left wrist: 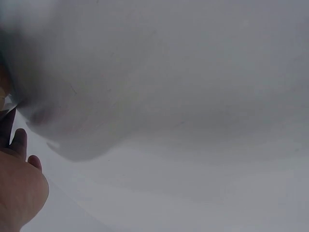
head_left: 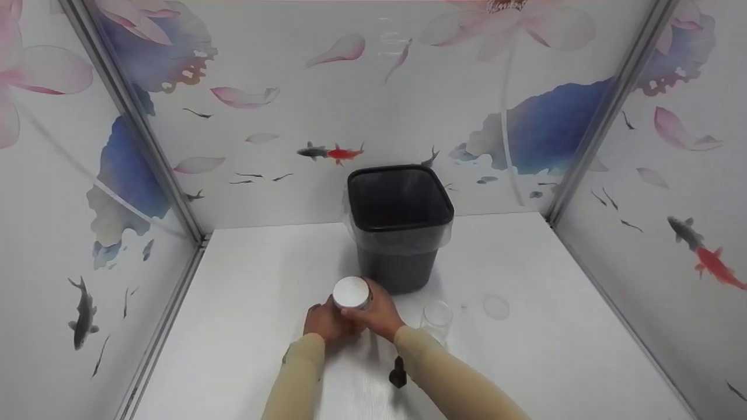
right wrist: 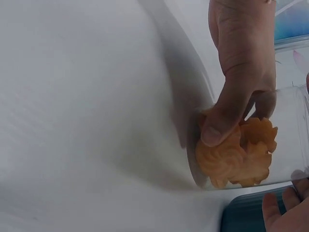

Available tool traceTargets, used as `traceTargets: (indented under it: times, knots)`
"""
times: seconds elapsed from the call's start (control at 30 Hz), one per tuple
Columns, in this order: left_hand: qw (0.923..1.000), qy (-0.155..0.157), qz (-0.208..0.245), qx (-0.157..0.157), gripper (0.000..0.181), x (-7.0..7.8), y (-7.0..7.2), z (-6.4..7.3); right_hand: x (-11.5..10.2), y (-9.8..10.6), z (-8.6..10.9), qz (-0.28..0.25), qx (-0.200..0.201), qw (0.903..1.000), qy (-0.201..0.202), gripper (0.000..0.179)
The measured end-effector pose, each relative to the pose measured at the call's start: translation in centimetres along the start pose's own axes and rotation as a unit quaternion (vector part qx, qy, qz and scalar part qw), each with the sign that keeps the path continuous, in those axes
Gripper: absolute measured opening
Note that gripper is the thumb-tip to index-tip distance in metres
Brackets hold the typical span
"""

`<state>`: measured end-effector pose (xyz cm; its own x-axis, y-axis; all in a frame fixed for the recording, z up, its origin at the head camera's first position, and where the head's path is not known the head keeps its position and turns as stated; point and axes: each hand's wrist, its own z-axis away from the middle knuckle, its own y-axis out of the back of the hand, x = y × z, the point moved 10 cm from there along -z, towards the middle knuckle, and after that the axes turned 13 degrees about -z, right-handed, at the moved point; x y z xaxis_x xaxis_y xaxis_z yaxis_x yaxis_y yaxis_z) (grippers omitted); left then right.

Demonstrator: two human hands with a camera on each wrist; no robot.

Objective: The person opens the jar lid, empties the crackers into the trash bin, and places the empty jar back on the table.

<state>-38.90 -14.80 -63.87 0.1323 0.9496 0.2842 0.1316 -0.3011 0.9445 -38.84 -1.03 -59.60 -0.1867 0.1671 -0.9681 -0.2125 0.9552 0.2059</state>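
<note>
A clear jar (right wrist: 285, 145) with a white lid (head_left: 351, 292) stands between both hands in front of the bin. Flower-shaped, orange-yellow biscuits (right wrist: 222, 162) lie in its lower part. My left hand (head_left: 328, 324) grips the jar low on its side; its thumb (right wrist: 222, 123) presses the wall over the biscuits in the right wrist view. Around the upper part, just under the lid, my right hand (head_left: 380, 313) curls its thumb and fingers. In the left wrist view only part of a hand (left wrist: 21, 188) shows at the left edge.
A black bin (head_left: 400, 256) with a clear liner stands behind the hands, near the back wall. Right of my right hand is a clear, cup-like container (head_left: 436, 318), with a clear round disc (head_left: 496, 306) farther right. Patterned panels enclose the white table (head_left: 251, 350).
</note>
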Motion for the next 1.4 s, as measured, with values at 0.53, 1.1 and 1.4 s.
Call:
traceTargets:
  times: [0.53, 1.1, 1.4]
  knots:
    - [0.9999, -0.005, 0.0, 0.009, 0.085, -0.1, 0.0, 0.2, 0.3, 0.0, -0.3, 0.02, -0.018, 0.9996, -0.007, 0.099]
    - [1.0, 0.002, 0.006, 0.006, 0.087, -0.4, -0.1, -0.1, 0.3, 0.1, -0.4, 0.013, -0.005, 0.9999, 0.006, 0.095]
    - [0.9999, -0.005, -0.009, 0.001, 0.083, -0.2, -0.5, -0.3, 0.1, 0.1, -0.7, 0.002, -0.036, 0.9993, -0.01, 0.094]
